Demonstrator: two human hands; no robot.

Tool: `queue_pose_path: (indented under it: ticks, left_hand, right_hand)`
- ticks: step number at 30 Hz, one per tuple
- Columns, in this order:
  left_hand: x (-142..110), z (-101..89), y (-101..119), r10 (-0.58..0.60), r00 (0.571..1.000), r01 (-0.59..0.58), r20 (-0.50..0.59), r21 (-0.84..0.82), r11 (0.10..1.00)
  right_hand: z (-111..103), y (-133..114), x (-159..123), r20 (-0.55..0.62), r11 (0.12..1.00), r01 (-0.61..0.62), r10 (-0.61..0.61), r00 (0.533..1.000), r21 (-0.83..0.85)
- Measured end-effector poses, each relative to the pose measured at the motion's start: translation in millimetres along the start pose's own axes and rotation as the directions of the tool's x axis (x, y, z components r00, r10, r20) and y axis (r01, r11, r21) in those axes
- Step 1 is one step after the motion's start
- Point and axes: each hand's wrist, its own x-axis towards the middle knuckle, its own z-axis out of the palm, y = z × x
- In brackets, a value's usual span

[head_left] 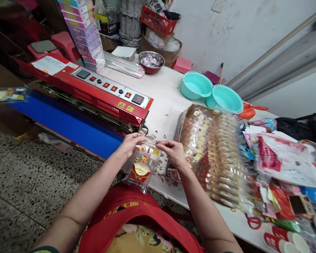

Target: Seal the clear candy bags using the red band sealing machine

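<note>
Between my two hands hangs a clear plastic bag (pixel 152 165) with small food-shaped toys inside: a red fries carton, an egg, a round pizza-like piece and a yellow and white piece. My left hand (pixel 130 146) pinches the bag's top edge at its left corner. At the right corner, the fingers of my right hand (pixel 173 151) are closed on the same edge. The bag hangs upright in front of my red apron, close to the end of a red sealing machine (pixel 110 88) with a blue conveyor belt (pixel 68 123).
Right of my hands, a cardboard box (pixel 183 123) and rows of packed clear bags (pixel 223 158) cover the table. Two turquoise basins (pixel 196 86) stand behind them. Red scissors (pixel 253 221) and paper cups (pixel 276 242) lie front right. A filled bag (pixel 9 94) is at the belt's far end.
</note>
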Motion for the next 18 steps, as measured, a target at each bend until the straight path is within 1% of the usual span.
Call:
queue_pose_path:
  ticks: [1, 3, 5, 7, 9, 11, 15, 18]
  left_hand:
    - [3.4, -1.4, -4.0, 0.022, 1.0, -0.022, -0.02, -0.005, 1.0]
    - [11.6, -3.3, -14.3, 0.117, 0.988, -0.119, -0.096, -0.015, 0.993]
    - [21.0, -4.7, -25.4, 0.212, 0.954, -0.219, -0.212, -0.009, 0.976]
    - [30.4, -6.8, -34.3, 0.24, 0.924, -0.25, -0.296, 0.005, 0.968]
    - [38.0, -11.1, -38.7, 0.199, 0.924, -0.21, -0.327, 0.002, 0.978]
    - [42.4, -18.4, -38.0, 0.135, 0.936, -0.148, -0.324, -0.017, 0.989]
    - [42.4, -41.1, -26.5, 0.02, 0.961, -0.034, -0.276, -0.047, 0.998]
    - [40.2, -57.8, -16.4, 0.0, 0.961, -0.013, -0.276, -0.046, 0.999]
  right_hand:
    - [3.2, 3.1, 1.6, -0.006, 1.0, -0.007, 0.007, 1.0, 0.012]
    - [10.1, 9.5, 4.4, -0.024, 0.999, -0.031, 0.032, 0.999, 0.039]
    - [18.7, 16.7, 7.0, -0.044, 0.996, -0.06, 0.063, 0.997, 0.066]
    - [28.8, 25.0, 10.2, -0.063, 0.992, -0.081, 0.087, 0.994, 0.094]
    - [39.0, 33.7, 14.9, -0.082, 0.988, -0.089, 0.099, 0.992, 0.127]
    - [47.5, 41.7, 21.4, -0.097, 0.98, -0.103, 0.121, 0.988, 0.168]
    - [61.4, 53.2, 42.3, -0.097, 0.955, -0.16, 0.189, 0.977, 0.251]
    - [78.6, 59.1, 62.9, -0.095, 0.938, -0.183, 0.219, 0.971, 0.296]
